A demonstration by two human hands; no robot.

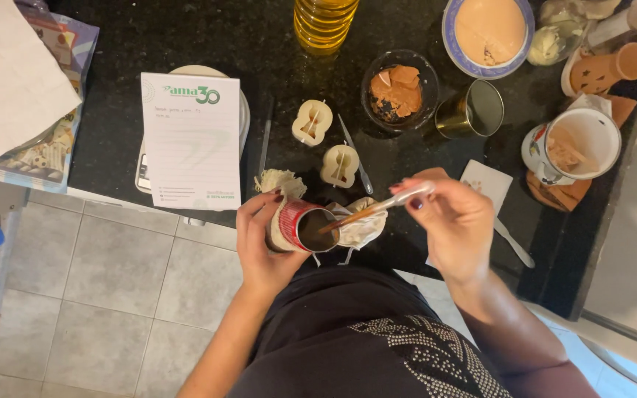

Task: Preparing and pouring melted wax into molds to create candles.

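My left hand (261, 234) grips a red tin can (305, 227) wrapped in a pale cloth (283, 186), tilted toward me at the counter's front edge. Brown liquid shows inside the can. My right hand (451, 221) holds a thin stick (377, 208) whose brown-stained end dips into the can's mouth. Just beyond the can, two cream-coloured moulds (312, 122) (340, 165) stand on the dark counter (186, 44), with a thin metal tool (355, 153) lying between them.
On the counter are a notepad (192, 140) on a scale, an oil bottle (324, 23), a glass bowl of brown chunks (398, 91), a brass cup (473, 110), a blue-rimmed bowl (488, 31), an enamel mug (576, 144), a white plastic knife (514, 242). Grey tile floor lies at the left.
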